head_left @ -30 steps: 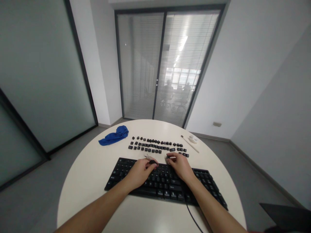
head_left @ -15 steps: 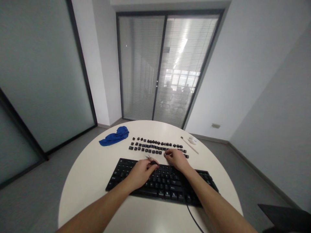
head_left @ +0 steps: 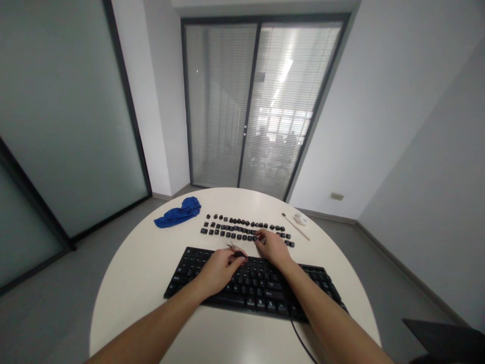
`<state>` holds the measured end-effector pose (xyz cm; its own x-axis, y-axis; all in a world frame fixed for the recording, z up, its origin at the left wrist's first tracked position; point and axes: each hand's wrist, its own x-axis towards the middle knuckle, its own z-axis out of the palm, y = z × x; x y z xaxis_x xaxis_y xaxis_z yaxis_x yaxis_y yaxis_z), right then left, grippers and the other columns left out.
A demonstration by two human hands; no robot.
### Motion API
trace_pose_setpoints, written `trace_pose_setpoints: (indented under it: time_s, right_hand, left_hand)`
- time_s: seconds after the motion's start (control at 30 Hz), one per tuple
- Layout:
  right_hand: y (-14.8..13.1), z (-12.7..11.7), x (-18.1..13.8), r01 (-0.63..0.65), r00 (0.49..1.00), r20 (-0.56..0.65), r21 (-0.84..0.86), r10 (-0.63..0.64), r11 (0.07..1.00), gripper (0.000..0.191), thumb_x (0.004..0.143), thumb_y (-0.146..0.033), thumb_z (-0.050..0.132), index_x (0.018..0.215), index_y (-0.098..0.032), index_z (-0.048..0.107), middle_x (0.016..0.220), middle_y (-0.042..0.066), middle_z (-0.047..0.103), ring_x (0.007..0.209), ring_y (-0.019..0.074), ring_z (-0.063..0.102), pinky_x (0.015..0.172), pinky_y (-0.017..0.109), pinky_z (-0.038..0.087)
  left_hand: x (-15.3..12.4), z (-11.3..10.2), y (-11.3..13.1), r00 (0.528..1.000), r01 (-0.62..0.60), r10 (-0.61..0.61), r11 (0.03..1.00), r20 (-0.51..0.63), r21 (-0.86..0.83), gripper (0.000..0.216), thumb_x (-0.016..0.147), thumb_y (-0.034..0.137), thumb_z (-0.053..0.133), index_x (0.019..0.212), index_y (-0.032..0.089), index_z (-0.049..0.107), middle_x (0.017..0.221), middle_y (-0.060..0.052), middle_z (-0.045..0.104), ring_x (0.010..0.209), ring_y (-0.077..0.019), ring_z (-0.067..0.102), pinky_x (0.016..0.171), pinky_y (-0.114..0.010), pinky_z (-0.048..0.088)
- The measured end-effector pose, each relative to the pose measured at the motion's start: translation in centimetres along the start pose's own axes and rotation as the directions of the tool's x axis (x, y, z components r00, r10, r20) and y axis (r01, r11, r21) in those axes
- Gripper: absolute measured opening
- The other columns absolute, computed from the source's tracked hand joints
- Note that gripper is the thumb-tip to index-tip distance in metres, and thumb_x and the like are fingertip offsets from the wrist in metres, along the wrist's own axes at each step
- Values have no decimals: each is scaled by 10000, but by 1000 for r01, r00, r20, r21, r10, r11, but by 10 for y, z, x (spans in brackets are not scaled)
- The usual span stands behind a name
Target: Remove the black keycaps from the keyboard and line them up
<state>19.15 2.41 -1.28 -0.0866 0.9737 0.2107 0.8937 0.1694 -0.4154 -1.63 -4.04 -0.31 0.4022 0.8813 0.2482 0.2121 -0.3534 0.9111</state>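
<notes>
A black keyboard [head_left: 197,273] lies on the round white table [head_left: 140,283], its cable running toward me. My left hand [head_left: 217,268] rests on the keyboard's upper middle, fingers pinched on a small wire tool [head_left: 233,248]. My right hand [head_left: 273,247] reaches past the keyboard's far edge, its fingertips closed at the near row of loose black keycaps [head_left: 231,230] laid out in rows on the table. What the right fingers hold, if anything, is too small to see.
A crumpled blue cloth [head_left: 178,213] lies at the far left of the table. A thin brush [head_left: 296,226] and a small white item [head_left: 301,219] lie at the far right. Glass doors with blinds stand beyond the table. A dark object [head_left: 447,338] shows at the lower right corner.
My right hand has moved forward off the keyboard to the rows of loose keycaps. The left hand has stayed in place with the wire tool.
</notes>
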Motion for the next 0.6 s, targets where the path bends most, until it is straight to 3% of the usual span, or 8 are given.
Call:
trace_pose_setpoints:
  time_s: [0.17,0.3,0.37,0.43,0.6]
  right_hand:
    - [0,-14,-4,-7,998,59,42,4,999,317,770,-214,622,1080,-155,658,943,89,710,807,208,637,737,308,447]
    - [-4,-35,-21,69,972,215,142,-99,987,171,830,-290,590,859,-179,716,819,41,718,750,174,645,707,272,474]
    - [-5,-46,-34,151,910,336,274,-241,950,193,835,-327,611,941,-203,714,911,30,717,831,177,648,781,284,492]
    - [-4,-55,-48,223,867,349,368,-356,903,304,805,-392,670,1057,-223,687,1067,43,680,1011,203,612,945,335,454]
    - [1,-62,-72,340,799,389,337,-459,878,562,803,-468,678,1312,-262,560,1382,97,474,1279,262,440,1113,451,308]
  left_hand:
    - [0,-1,2,1000,-4,4,1000,-2,17,196,895,256,544,951,154,702,939,-60,726,903,-206,667,861,-314,501]
    - [-1,-2,4,1000,4,-4,999,0,37,195,894,261,547,946,157,704,947,-56,732,915,-203,668,866,-308,492]
    - [0,-2,5,1000,5,-5,999,7,46,194,895,263,544,931,160,704,937,-52,732,904,-201,670,853,-300,493]
    - [0,-2,4,1000,7,-7,999,7,49,192,896,265,540,922,162,700,918,-48,732,885,-198,673,833,-292,496]
    - [-1,-2,5,999,20,-18,997,-27,79,193,901,279,528,917,161,680,885,-47,723,821,-193,673,770,-278,495]
